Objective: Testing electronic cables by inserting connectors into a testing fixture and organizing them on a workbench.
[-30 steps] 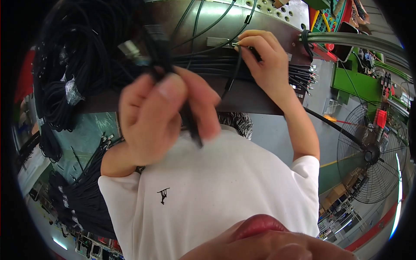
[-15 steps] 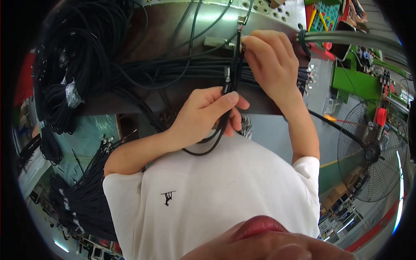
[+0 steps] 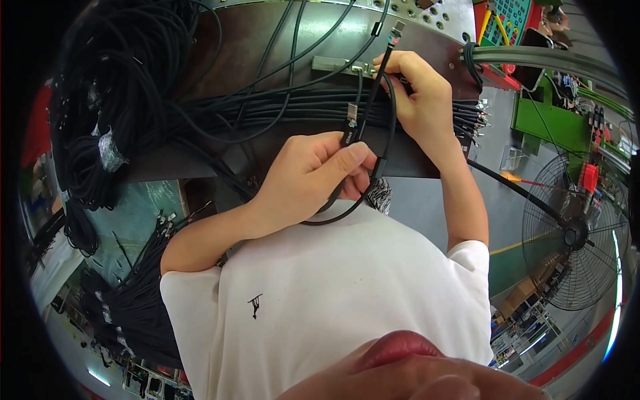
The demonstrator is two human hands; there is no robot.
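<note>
My left hand (image 3: 300,177) is closed round several black cables in front of my chest. A cable with a metal plug (image 3: 352,115) points up from its grip; a second, longer cable end with a shiny plug (image 3: 396,33) slants up to the right. My right hand (image 3: 427,100) pinches the end of another black cable (image 3: 391,120) between thumb and forefinger, at the right end of a metal block (image 3: 330,65) on the dark table (image 3: 253,37). The fingers hide that cable's tip. From there the cable bends down towards my left hand.
A thick bundle of black cables (image 3: 267,110) lies across the table, with bare plug ends (image 3: 477,117) at the right edge. Coiled cables (image 3: 133,87) are heaped at left. A metal rail (image 3: 547,57) and a fan (image 3: 567,233) stand at right.
The cable ends have spread apart. My right hand now holds one cable end at the metal block, and the longer plug end leans further right. My left hand keeps its grip.
</note>
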